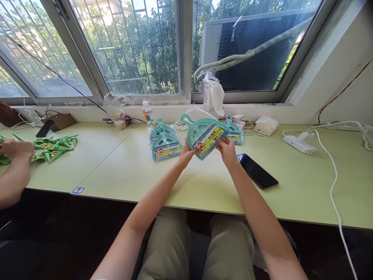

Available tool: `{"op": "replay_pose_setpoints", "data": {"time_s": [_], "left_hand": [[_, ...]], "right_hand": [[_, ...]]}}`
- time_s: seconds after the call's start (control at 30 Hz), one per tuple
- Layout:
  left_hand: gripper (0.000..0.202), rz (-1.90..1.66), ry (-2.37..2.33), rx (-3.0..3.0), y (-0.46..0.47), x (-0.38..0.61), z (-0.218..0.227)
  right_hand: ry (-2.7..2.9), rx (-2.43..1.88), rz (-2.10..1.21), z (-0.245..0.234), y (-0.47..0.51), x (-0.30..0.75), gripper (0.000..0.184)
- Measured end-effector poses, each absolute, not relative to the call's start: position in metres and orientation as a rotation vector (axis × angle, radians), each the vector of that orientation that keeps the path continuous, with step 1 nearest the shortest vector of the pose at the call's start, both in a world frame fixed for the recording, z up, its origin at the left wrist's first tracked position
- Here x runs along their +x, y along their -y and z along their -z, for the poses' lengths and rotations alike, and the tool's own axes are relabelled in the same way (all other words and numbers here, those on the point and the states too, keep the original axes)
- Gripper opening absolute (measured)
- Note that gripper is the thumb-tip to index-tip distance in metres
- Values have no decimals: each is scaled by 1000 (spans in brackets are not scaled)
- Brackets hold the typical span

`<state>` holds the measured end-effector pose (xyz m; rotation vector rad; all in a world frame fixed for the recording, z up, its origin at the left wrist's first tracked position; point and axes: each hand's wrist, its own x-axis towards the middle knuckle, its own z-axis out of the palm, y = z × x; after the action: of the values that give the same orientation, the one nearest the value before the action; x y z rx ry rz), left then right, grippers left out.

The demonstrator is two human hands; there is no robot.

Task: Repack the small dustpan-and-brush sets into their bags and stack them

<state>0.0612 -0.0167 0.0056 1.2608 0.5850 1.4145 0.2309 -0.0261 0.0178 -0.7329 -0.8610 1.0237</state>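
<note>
Between my two hands, raised above the table, is a teal dustpan and brush set [205, 134] with blue bristles and a yellow label, tilted with its handle to the upper left. My left hand [186, 153] grips its lower left edge. On the lower right side, my right hand [226, 151] holds it with the thumb over the front. More wrapped dustpan sets [165, 142] lie on the table to the left. Behind the held one, to the right, another dustpan set [234, 132] is partly hidden.
A black phone [258, 171] lies right of my hands. A drink bottle [148, 112], a tissue pack [212, 93] and a white power strip [300, 143] are toward the window. At far left, another person's hand [17, 149] is at green cone-shaped pieces [55, 147].
</note>
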Motion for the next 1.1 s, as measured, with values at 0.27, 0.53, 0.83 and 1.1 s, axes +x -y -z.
{"op": "replay_pose_setpoints", "data": {"time_s": [0.27,0.53,0.83,1.1], "left_hand": [[61,-1203,-647,1096,23,74,8],[57,-1070,-622,1113,31,80,5],[55,-1341,-680,817,15,69,7],[49,-1183,-594,915,19,76,9]], "right_hand": [[778,-756,-906,-12,23,228,32],[737,-781,-853,-8,22,228,34],[731,-778,-920,-2,26,212,34],[725,-732,-906,-5,24,218,31]]}}
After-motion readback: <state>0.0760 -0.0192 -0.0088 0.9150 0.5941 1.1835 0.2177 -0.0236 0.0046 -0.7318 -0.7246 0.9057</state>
